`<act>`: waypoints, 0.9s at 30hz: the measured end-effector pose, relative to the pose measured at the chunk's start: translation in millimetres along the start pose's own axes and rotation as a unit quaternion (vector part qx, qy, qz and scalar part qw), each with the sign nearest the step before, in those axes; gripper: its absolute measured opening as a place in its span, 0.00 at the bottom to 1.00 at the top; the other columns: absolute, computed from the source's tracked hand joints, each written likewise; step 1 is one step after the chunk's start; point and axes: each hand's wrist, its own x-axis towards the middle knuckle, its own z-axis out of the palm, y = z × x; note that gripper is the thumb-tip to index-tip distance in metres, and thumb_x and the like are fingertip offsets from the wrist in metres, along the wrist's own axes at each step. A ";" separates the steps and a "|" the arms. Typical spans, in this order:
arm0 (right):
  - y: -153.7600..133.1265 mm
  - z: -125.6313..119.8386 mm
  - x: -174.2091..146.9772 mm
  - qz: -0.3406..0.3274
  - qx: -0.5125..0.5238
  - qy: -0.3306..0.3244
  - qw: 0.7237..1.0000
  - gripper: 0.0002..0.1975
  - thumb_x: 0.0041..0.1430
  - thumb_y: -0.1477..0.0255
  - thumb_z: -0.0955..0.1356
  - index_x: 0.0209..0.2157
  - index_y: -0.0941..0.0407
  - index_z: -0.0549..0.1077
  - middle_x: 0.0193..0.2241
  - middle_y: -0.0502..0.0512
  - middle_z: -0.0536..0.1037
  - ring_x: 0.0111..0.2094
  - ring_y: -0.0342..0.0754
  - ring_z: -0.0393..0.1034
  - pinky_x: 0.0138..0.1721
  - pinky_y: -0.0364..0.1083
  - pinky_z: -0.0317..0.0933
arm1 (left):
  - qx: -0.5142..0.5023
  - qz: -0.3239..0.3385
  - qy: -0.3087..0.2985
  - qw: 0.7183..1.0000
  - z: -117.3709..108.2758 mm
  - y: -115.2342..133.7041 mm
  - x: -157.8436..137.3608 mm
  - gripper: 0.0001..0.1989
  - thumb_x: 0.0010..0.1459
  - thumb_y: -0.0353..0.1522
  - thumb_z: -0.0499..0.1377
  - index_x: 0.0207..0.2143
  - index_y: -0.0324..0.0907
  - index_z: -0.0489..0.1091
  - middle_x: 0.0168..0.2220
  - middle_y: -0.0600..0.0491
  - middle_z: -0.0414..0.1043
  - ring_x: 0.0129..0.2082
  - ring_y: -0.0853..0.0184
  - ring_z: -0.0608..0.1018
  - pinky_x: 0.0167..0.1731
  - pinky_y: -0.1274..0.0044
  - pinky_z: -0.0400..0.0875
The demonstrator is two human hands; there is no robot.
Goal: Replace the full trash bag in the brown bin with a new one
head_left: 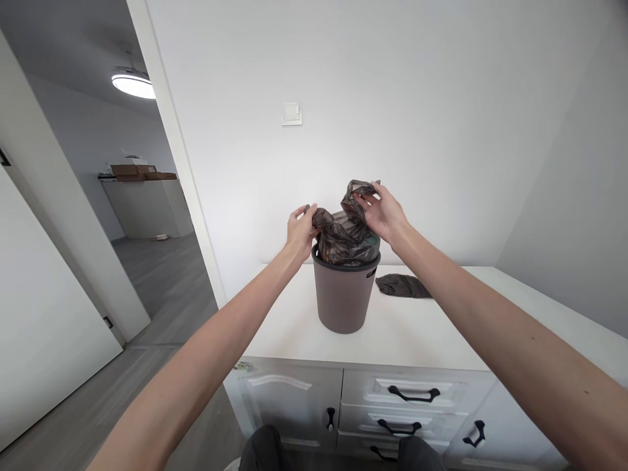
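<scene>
1. A small grey-brown bin [342,297] is parked upright on the white countertop [417,333], roughly in the middle of the view, close to the back wall. Its long axis runs straight up and down, with the open mouth pointed at the ceiling, and no tilt can be made out.

2. A dark, see-through bin bag [346,229] is stuffed into the bin and bunched up above the rim. Its gathered top is pulled upward and a little to the right, so the peak sits higher on that side.

3. The left hand [300,230] is held at the left edge of the bag, just above the rim. A corner of the plastic is pinched between thumb and fingertips, with the other fingers curled in close together.

4. The right hand [383,210] is raised a bit higher, on the bag's top right. The peak is gripped by bent fingers with the thumb underneath; exactly how many fingers are on the plastic can't be told.

5. Both forearms are stretched forward and angled inward, meeting at the bin, wrists slightly bent.

6. A second crumpled dark bag [403,286] is left lying flat on the countertop, just right of the bin and not touching it.

7. Drawers with black handles [413,394] are seen under the countertop.
</scene>
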 end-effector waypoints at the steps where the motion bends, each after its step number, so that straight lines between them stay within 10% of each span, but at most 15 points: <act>1: -5.9 3.0 1.1 -0.009 -0.002 -0.008 1.000 0.09 0.61 0.68 0.71 0.32 0.51 0.67 0.32 0.51 0.76 0.39 0.48 0.76 0.36 0.47 0.78 | -0.015 0.018 -0.003 1.000 0.6 4.5 0.3 0.23 0.52 0.35 0.72 0.46 0.46 0.65 0.32 0.56 0.74 0.33 0.69 0.77 0.38 0.75 0.71; 11: -67.5 15.8 -2.0 -0.084 -0.038 -0.058 0.994 0.08 0.63 0.66 0.69 0.32 0.51 0.67 0.37 0.51 0.75 0.42 0.48 0.75 0.35 0.44 0.75 | -0.014 0.171 -0.069 0.983 3.4 65.5 -32.4 0.20 0.52 0.36 0.70 0.45 0.46 0.68 0.38 0.55 0.73 0.42 0.66 0.77 0.40 0.75 0.69; 27: -69.5 6.0 -37.0 -0.035 -0.066 -0.030 0.997 0.14 0.52 0.65 0.77 0.29 0.50 0.68 0.31 0.47 0.77 0.35 0.46 0.74 0.32 0.43 0.72 | 0.019 0.087 -0.048 0.995 -12.1 62.0 -54.6 0.17 0.46 0.32 0.68 0.39 0.45 0.70 0.34 0.56 0.71 0.35 0.69 0.73 0.38 0.75 0.69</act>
